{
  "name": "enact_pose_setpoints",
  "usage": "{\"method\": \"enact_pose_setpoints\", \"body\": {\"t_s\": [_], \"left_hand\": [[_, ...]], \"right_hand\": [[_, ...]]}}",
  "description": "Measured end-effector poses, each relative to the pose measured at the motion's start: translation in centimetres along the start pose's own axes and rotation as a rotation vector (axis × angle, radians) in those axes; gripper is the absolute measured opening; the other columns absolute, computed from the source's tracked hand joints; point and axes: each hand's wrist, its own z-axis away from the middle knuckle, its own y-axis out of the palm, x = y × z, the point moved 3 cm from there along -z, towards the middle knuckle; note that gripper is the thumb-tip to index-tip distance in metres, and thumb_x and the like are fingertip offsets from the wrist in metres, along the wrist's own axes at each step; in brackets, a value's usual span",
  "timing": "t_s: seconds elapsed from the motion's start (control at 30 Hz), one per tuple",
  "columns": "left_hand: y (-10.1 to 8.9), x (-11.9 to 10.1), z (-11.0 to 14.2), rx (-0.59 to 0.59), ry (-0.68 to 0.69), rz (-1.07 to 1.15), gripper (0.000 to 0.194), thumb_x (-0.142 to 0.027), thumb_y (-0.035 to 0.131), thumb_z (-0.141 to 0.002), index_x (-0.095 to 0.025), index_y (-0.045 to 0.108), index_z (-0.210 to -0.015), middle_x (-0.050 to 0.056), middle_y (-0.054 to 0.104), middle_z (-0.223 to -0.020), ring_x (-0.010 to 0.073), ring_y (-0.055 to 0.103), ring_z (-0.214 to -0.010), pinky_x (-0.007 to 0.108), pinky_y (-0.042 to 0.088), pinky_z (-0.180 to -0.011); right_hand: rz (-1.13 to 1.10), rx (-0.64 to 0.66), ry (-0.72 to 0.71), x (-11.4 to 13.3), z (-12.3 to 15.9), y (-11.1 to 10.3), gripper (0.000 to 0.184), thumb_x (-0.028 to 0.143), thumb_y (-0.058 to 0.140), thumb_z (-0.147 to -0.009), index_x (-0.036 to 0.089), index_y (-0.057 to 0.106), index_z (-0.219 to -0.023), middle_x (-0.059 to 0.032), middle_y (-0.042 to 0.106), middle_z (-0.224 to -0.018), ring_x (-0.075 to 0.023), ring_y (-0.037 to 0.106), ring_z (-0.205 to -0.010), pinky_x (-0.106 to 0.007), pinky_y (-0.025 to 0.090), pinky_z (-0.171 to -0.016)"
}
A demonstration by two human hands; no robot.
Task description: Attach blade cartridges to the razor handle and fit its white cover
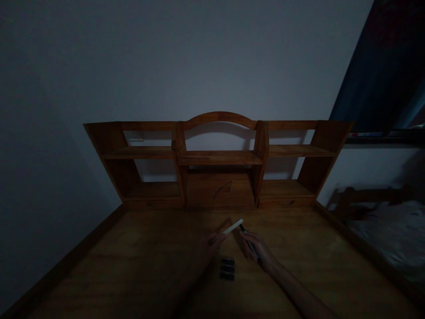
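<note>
The room is dim. My left hand [212,243] pinches one end of a slim white stick-like object [233,226], which slants up to the right over the wooden desk [133,266]. My right hand [257,249] is closed around a thin dark pen-like tool [248,241] whose tip points at the white object's far end. Three small dark blocks [227,269] lie in a stack-like row on the desk just below and between my hands.
A wooden hutch [217,159] with open shelves and a central drawer stands at the desk's back against a pale wall. A bed with light bedding [392,235] lies to the right. A dark window [385,71] is at the upper right.
</note>
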Motion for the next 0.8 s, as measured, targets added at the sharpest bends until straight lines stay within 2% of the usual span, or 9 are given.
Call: {"method": "enact_pose_setpoints", "body": {"t_s": [0.2, 0.37, 0.53, 0.8], "left_hand": [[0.25, -0.39, 0.23, 0.036, -0.042, 0.050, 0.056, -0.066, 0.044, -0.081, -0.015, 0.068, -0.076, 0.004, 0.066, -0.071, 0.0198, 0.061, -0.069, 0.027, 0.042, -0.062], [0.19, -0.34, 0.15, 0.045, -0.040, -0.010, 0.059, -0.067, 0.041, -0.082, -0.015, 0.068, -0.075, 0.005, 0.066, -0.070, 0.0193, 0.061, -0.067, 0.028, 0.043, -0.062], [0.17, -0.20, 0.23, 0.047, -0.026, -0.043, 0.059, -0.067, 0.039, -0.083, -0.017, 0.069, -0.081, 0.006, 0.069, -0.077, 0.0209, 0.063, -0.075, 0.029, 0.045, -0.068], [0.42, 0.35, -0.12, 0.046, -0.029, -0.080, 0.060, -0.066, 0.038, -0.084, -0.016, 0.069, -0.077, 0.006, 0.069, -0.074, 0.0198, 0.063, -0.071, 0.027, 0.044, -0.067]], "right_hand": [[0.008, -0.040, 0.015, -0.33, -0.10, -0.31, 0.052, 0.056, 0.056, -0.080, 0.018, 0.048, -0.046, 0.0041, 0.040, -0.034, -0.0082, 0.034, -0.032, -0.024, 0.022, -0.040], [0.030, -0.017, 0.022, -0.66, -0.21, -0.33, 0.052, 0.052, 0.055, -0.084, 0.018, 0.047, -0.046, 0.0046, 0.038, -0.032, -0.0075, 0.031, -0.031, -0.024, 0.019, -0.040], [0.046, -0.027, 0.045, -0.91, -0.27, -0.30, 0.051, 0.054, 0.053, -0.084, 0.018, 0.047, -0.048, 0.0049, 0.040, -0.035, -0.0079, 0.033, -0.032, -0.024, 0.019, -0.041], [0.092, -0.035, 0.053, -0.01, 0.19, 0.23, 0.051, 0.056, 0.052, -0.083, 0.019, 0.046, -0.048, 0.0061, 0.035, -0.034, -0.0083, 0.031, -0.034, -0.024, 0.022, -0.043]]}}
